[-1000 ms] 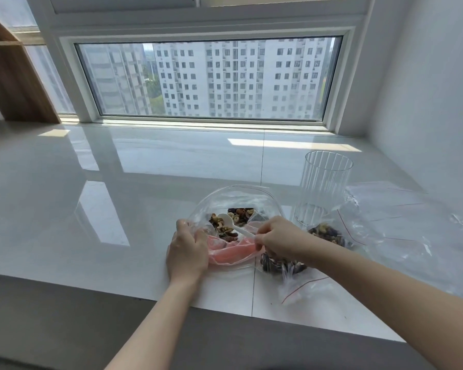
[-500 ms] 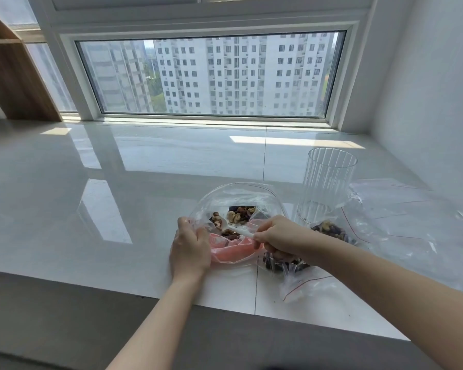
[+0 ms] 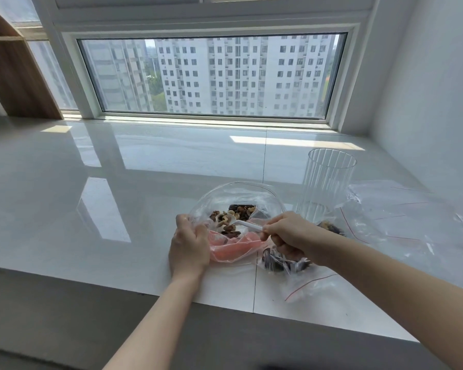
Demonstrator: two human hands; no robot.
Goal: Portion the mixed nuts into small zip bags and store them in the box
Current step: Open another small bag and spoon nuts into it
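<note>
Now a white spoon [image 3: 245, 225] is gripped by the right hand [image 3: 289, 234] over the mixed nuts [image 3: 231, 217], while the big bag [image 3: 235, 206] is pinched by the left hand [image 3: 189, 244].

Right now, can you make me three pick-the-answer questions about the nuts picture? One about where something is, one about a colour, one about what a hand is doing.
1. Where is the ribbed clear cup?
A. right of the big nut bag
B. on the wooden shelf
C. in the left hand

2. What colour is the spoon?
A. green
B. white
C. black

3. What is the right hand doing?
A. lying flat
B. pointing at the window
C. gripping the spoon

Answers: 1 A, the cup stands on the counter to the bag's right. 2 B, its handle looks white. 3 C, its fingers curl round the handle.
</note>
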